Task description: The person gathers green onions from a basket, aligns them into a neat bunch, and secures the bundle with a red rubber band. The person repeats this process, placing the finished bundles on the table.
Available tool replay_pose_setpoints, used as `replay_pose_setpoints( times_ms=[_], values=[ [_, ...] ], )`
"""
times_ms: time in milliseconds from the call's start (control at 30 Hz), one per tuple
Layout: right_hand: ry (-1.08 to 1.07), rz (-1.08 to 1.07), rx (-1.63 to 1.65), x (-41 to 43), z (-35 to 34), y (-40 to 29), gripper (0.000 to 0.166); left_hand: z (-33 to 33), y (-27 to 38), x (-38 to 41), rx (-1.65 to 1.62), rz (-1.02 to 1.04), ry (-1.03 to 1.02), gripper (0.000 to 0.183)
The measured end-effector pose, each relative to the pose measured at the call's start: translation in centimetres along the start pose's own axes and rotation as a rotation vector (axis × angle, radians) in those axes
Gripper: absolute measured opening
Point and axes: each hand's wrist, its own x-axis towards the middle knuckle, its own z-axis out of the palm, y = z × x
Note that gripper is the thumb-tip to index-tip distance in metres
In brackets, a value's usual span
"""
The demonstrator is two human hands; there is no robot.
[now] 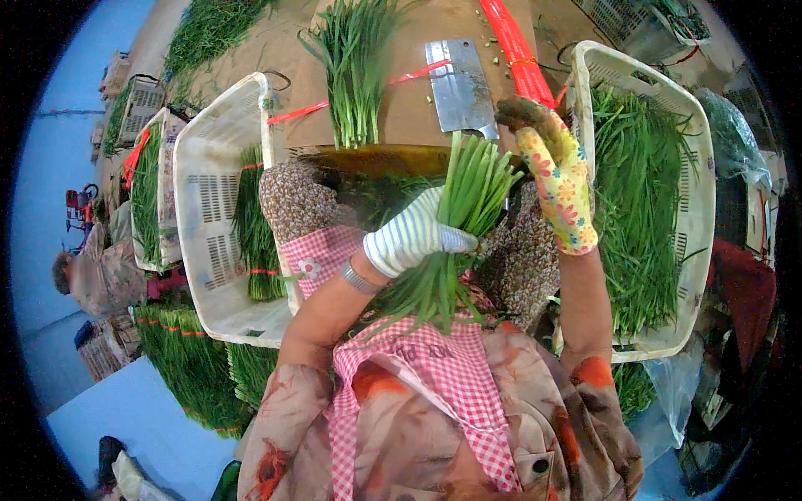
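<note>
My left hand (413,235), in a blue-and-white striped glove, grips a bunch of green garlic chives (473,188) above my lap. The cut pale ends point away from me and the leaves hang towards my apron. My right hand (557,181) wears a yellow flowered glove with dirty fingertips. It is raised to the right of the bunch, apart from it, with nothing visible in it. Beyond lies a cleaver (460,84) on a brown board (407,128). Another chive bunch (357,81) rests over a red tie strip (301,113) on the board. A bundle of red strips (517,56) lies near my right fingertips.
To my left, a white plastic crate (210,156) holds tied chives (257,232). A second crate (702,250) on my right is filled with loose chives (639,219). Tied bundles (188,363) lie behind the left crate. A person (113,275) is low down at far left.
</note>
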Motion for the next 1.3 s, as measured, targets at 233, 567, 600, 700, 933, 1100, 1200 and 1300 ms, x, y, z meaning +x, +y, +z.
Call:
replay_pose_setpoints(
  times_ms=[233,567,600,700,933,1100,1200,1300],
  values=[
    [-0.139,-0.533,-0.791,-1.6,0.4,-1.4,0.021,0.3,-0.7,0.3,0.019,0.131,0.17,0.064],
    [-0.064,-0.061,-0.765,-2.6,1.5,2.1,0.04,0.7,-1.5,0.8,0.068,0.129,0.248,0.07],
    [-0.055,0.046,-0.526,-2.6,1.4,2.4,0.051,0.8,-1.0,0.7,0.016,0.112,0.215,0.072],
    [-0.073,0.139,-0.41,-2.4,1.2,2.3,0.057,1.2,0.2,0.2,-0.08,0.084,0.1,0.07],
    [-0.084,0.284,0.128,-2.0,-0.1,4.0,0.043,0.1,-1.6,0.2,-0.306,-0.031,0.228,0.049],
    [-0.09,0.163,0.766,-1.1,-4.0,4.9,0.036,-0.6,-1.0,-0.7,-0.289,-0.115,0.241,0.046],
    [-0.197,0.031,0.775,-0.9,-3.0,0.4,0.034,-1.0,-1.0,-1.2,-0.301,-0.064,0.246,0.046],
    [-0.181,0.183,-0.314,-1.0,-3.2,-0.3,0.034,-1.7,-1.1,-1.3,-0.173,-0.023,0.249,0.045]
  ],
)
